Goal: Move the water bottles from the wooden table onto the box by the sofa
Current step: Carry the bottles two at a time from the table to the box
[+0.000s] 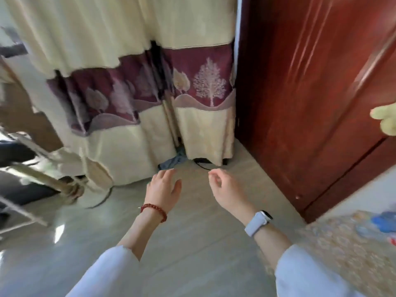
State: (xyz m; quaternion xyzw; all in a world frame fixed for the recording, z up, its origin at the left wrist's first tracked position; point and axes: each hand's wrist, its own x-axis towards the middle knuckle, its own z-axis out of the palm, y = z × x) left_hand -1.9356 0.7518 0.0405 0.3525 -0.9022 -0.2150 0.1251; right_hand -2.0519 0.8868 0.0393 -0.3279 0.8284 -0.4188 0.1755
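1. I hold my left hand (164, 187) with fingers straight and relaxed, carrying nothing.
2. My right hand (225, 189) hangs loosely curled, also carrying nothing; I judge both are free for walking.
3. No water bottle is clearly visible; blurred blue shapes lie on the patterned cloth surface (347, 245) at right.
4. Around me: grey tiled floor (192, 243), cream-and-maroon curtain (150, 93), red-brown wooden door (300, 93).

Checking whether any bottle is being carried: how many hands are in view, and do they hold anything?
2. The left hand hangs open above the floor; the right hand, loosely curled, is beside it. Both hold nothing.
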